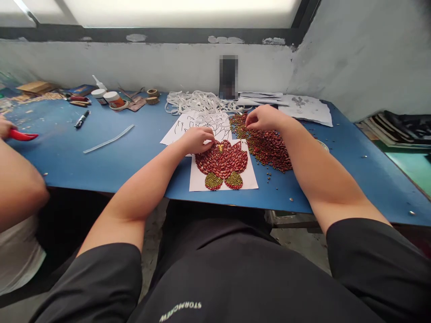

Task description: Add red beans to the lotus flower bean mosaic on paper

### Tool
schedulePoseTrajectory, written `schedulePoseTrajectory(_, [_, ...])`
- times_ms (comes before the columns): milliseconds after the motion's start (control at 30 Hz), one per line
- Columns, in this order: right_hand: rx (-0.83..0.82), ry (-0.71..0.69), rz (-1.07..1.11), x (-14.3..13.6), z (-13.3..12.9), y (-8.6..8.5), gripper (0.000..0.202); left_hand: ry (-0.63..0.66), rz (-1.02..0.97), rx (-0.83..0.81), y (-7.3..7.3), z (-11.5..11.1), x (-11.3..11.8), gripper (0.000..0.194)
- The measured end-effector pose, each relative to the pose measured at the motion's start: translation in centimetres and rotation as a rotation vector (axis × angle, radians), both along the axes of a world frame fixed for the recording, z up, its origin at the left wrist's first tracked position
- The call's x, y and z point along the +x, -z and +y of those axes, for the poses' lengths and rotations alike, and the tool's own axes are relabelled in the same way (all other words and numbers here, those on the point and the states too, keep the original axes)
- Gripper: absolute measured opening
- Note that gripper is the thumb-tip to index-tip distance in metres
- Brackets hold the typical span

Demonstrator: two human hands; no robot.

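Note:
A flower picture made of red beans (pixel 222 163), with two leaf shapes of green beans (pixel 214 180), lies on a white sheet (pixel 198 183) at the table's front edge. My left hand (pixel 201 140) rests at the picture's upper left, its fingers curled together; whatever they may hold is hidden. Over the far side of a loose heap of red and green beans (pixel 274 150) is my right hand (pixel 266 118), thumb and fingertips pinched. Anything in that pinch is too small to make out. Behind the flower is a paper with a line drawing (pixel 182 128), partly covered by my left hand.
White paper strips (pixel 193 102) lie tangled near the wall, beside a blurred dark upright object (pixel 228 78) and printed sheets (pixel 305 109). Leftward are a clear strip (pixel 108 139), a marker (pixel 81 119), white-lidded jars (pixel 113 99) and tape rolls (pixel 152 96). Another person's hand (pixel 4 127) holds a red-handled tool (pixel 23 135).

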State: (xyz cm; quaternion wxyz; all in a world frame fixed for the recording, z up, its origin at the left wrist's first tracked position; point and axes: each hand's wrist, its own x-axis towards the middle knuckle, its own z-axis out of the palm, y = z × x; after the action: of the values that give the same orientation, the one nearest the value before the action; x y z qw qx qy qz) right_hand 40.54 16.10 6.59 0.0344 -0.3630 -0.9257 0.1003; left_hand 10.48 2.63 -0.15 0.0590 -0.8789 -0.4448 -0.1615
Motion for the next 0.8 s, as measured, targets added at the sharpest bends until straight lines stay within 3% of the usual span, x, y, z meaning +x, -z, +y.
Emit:
schedulePoseTrajectory(233, [-0.084,-0.456,0.294,-5.7,-3.7,4.0,0.016,0.000,0.008,0.000,-0.1,-0.1,-0.1,0.029])
schedulePoseTrajectory(300, [-0.064,-0.522,0.377,-6.7,-4.5,5.2,0.017,0.000,0.007,-0.002,0.0,0.0,-0.2,0.029])
schedulePoseTrajectory(500, [0.020,-0.536,0.475,-7.8,-5.1,7.4,0.021,0.007,0.003,-0.002,0.3,0.2,-0.3,0.029])
schedulePoseTrajectory(800, [0.046,-0.526,0.434,-7.6,-5.1,7.4,0.024,0.000,-0.014,0.013,0.2,0.2,-0.3,0.025])
